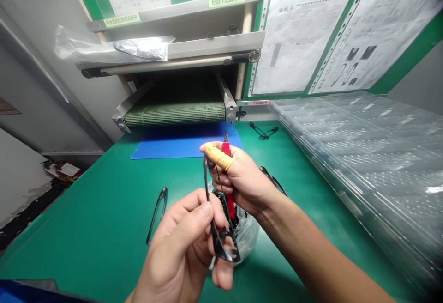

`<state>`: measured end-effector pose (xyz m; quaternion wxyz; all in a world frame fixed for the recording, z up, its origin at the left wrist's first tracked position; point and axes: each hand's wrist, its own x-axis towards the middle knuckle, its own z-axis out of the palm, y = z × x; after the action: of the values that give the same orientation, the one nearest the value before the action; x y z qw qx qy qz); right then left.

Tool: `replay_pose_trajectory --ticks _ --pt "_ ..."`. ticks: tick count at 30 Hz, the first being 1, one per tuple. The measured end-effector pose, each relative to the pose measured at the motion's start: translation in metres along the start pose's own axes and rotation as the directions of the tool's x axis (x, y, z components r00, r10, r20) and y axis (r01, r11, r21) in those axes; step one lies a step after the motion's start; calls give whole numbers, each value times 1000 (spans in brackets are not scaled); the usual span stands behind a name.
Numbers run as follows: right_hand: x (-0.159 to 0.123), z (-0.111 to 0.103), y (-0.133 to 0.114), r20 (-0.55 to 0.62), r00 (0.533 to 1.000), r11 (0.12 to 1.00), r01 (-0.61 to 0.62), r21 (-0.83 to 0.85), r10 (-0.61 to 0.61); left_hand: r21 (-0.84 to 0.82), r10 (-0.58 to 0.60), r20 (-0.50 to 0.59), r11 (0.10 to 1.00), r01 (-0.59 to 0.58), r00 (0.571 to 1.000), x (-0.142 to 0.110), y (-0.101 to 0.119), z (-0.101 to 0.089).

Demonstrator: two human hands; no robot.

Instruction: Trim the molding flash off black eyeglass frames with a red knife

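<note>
gripping a black frame (217, 245) in left hand (185, 243), pinching one long side w/ thumb & fingers approx midway along; holding a red-handled tool (230, 203) in right hand (242, 178), w/ fingers curled round it, & also meeting the frame's top end w/ a digit in a yellow finger cot (218, 156) (prob. the thumb; can't tell if pressing hard or just touching);

for pos., held up btwn both hands, over the table; running lengthwise from right digit's tip at top down & toward the wearer, leaning slightly right at the low end; wrapped mostly by left hand along the lower half, so nearer that one, yet reached by right at the top only; flanked on its right by the tool, near parallel, w/ tip pointing up & away; can't tell if touching there;

seen below the hands, a clear plastic bag (251, 233) w/ dark pieces inside, partly hidden; on green table (104, 229), a loose black loop (163, 192) just left of left hand, another black piece (268, 175) beyond right wrist, & a bent black part (264, 136) farther off; ahead, a blue sheet (173, 146) by the end of a conveyor belt (175, 113); at far right, clear trays (346, 164).
</note>
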<state>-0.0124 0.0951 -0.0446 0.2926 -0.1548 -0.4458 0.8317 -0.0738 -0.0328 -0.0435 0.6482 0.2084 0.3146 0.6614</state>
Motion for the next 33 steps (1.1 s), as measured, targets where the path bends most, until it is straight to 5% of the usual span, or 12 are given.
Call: replay_pose_trajectory --ticks 33 --pt "-7 3 -2 80 995 997 53 54 -57 94 -74 12 993 73 997 -2 -1 10"
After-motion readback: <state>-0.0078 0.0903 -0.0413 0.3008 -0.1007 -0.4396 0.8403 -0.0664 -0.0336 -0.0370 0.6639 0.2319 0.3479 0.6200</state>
